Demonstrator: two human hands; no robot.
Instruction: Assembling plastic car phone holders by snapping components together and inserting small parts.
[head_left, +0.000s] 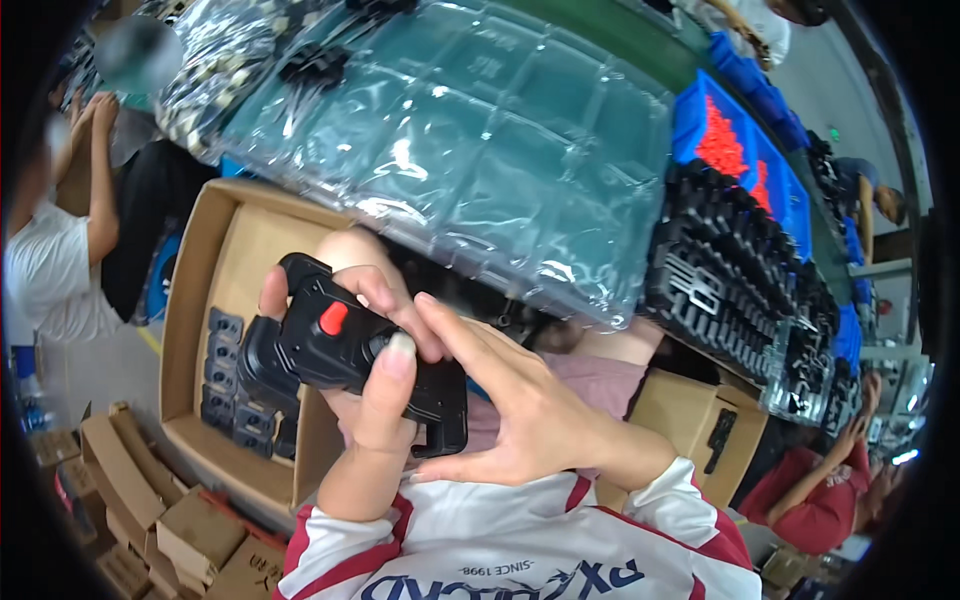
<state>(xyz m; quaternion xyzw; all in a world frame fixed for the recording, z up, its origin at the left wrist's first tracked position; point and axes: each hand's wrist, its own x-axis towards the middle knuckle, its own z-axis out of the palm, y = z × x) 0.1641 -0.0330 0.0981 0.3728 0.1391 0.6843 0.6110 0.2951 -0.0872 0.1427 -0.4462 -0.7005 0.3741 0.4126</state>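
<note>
In front of my body I hold a black plastic device with a rounded housing and a small red knob on its upper face. My left hand grips it from below, thumb pressed across the top near a round black part and fingers partly hidden behind it. At its right end, my right hand curves around the black device, fingers over the far side and thumb against the near lower edge. The device is tilted, its right end nearer to me.
An open cardboard box at left holds several black parts. Clear plastic trays cover the bench ahead. Black molded parts and blue bins with red pieces stand at right. Co-workers sit on both sides.
</note>
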